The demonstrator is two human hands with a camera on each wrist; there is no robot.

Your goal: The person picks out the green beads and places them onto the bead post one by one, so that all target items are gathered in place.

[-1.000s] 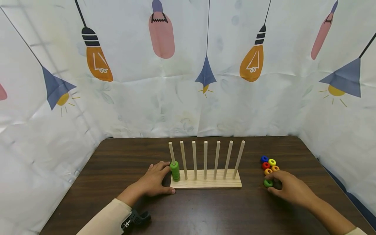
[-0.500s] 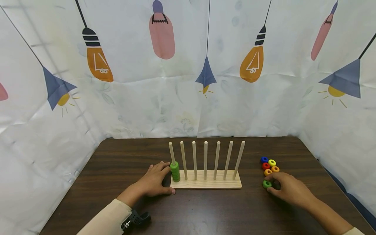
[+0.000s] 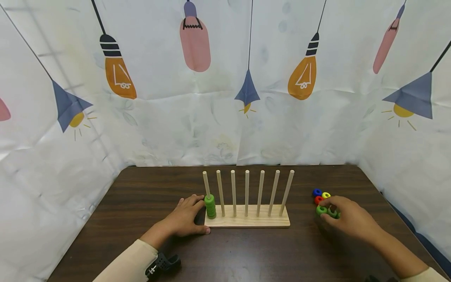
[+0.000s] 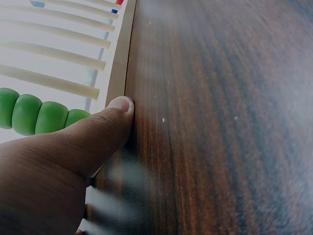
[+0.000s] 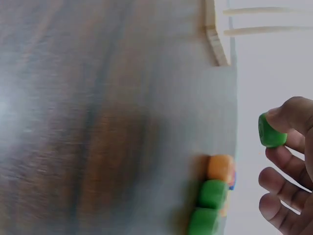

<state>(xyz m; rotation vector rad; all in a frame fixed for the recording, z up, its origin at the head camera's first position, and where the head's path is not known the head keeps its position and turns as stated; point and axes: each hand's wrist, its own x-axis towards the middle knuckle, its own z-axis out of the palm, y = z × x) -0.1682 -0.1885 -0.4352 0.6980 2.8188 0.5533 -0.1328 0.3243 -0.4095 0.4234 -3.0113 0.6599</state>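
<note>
A pale wooden peg stand (image 3: 246,221) with several upright pegs sits mid-table. Green beads (image 3: 210,205) are stacked on its leftmost peg. My left hand (image 3: 184,217) holds the stand's left end, thumb at the front edge and fingers behind beside the beads. The left wrist view shows the thumb (image 4: 105,125) against the base's front edge. On the right, my right hand (image 3: 356,221) pinches a green bead (image 5: 271,132) between thumb and fingers, raised off the table. Below it lie green beads (image 5: 212,194) and an orange bead (image 5: 221,168), partly covered by the hand in the head view.
Behind the right hand lie a blue bead (image 3: 317,192), a yellow bead (image 3: 325,195) and a red bead (image 3: 318,200). A dark wood table (image 3: 246,254) carries everything. A white patterned curtain (image 3: 158,117) hangs behind it and at both sides.
The right hand has lifted a green bead off the table and moved slightly up in the head view, uncovering other green beads. The left hand and the stand have stayed in place.
</note>
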